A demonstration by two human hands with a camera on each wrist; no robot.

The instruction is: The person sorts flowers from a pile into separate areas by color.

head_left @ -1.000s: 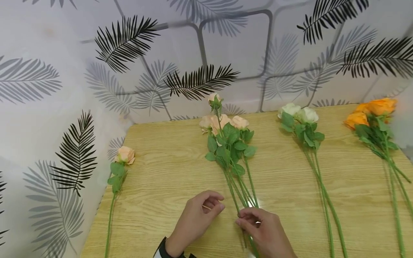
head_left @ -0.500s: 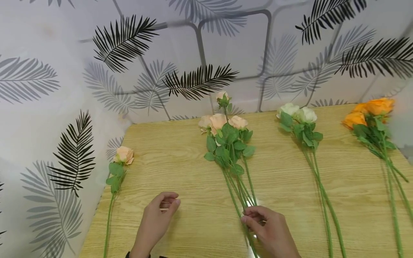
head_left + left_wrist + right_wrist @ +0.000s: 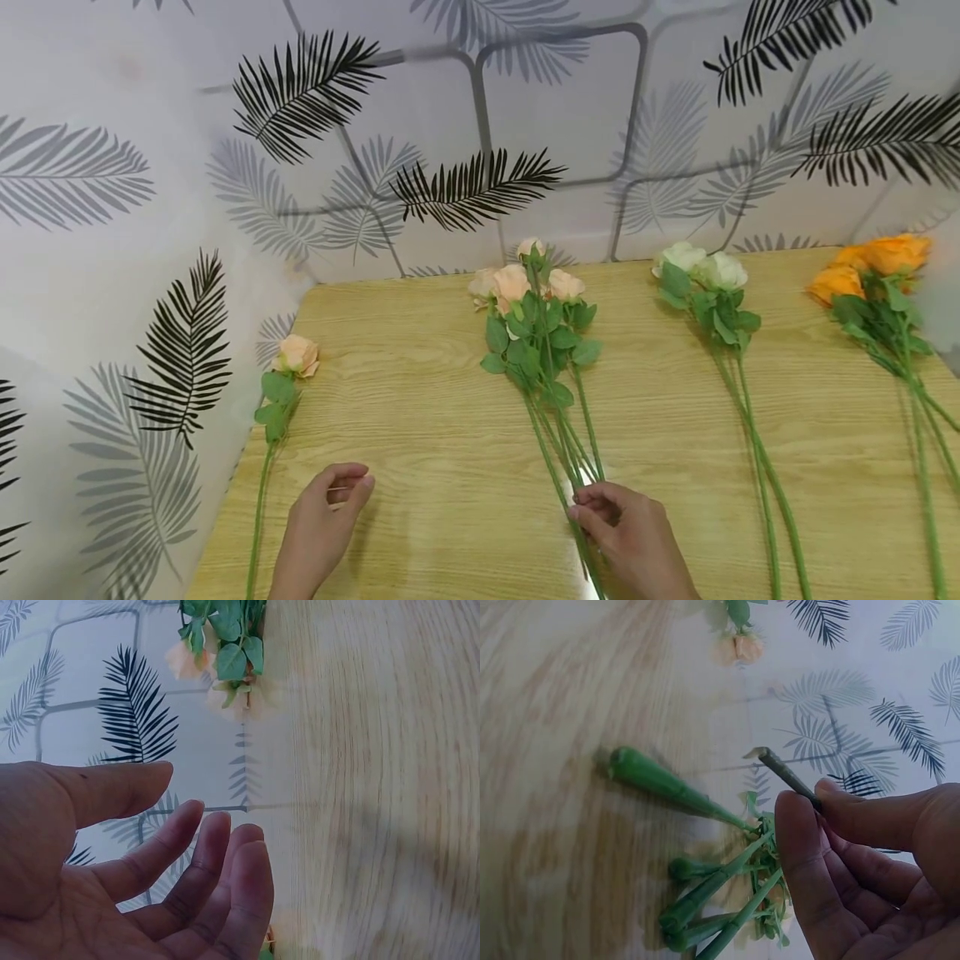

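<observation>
My right hand (image 3: 630, 533) pinches the lower stem of a peach rose (image 3: 531, 247) between thumb and fingers. In the right wrist view, the cut end of that stem (image 3: 784, 772) pokes out past the fingertips. The bloom lies over a bunch of peach roses (image 3: 512, 287), whose green stems (image 3: 656, 780) spread on the table beneath the hand. My left hand (image 3: 318, 525) hovers above the table with loosely curved fingers and nothing in them. Nearest to it is a single peach rose (image 3: 297, 356) lying at the table's left edge.
Two white roses (image 3: 701, 268) with crossed stems lie right of the bunch. Orange flowers (image 3: 873, 262) rest near the table's right edge. The wood-grain table (image 3: 405, 400) meets a leaf-patterned wall covering (image 3: 555, 108) at its back and left.
My left hand has moved left, away from the right hand and toward the single rose. The held rose's bloom has shifted right and lowered toward the bunch; the right hand keeps its pinch.
</observation>
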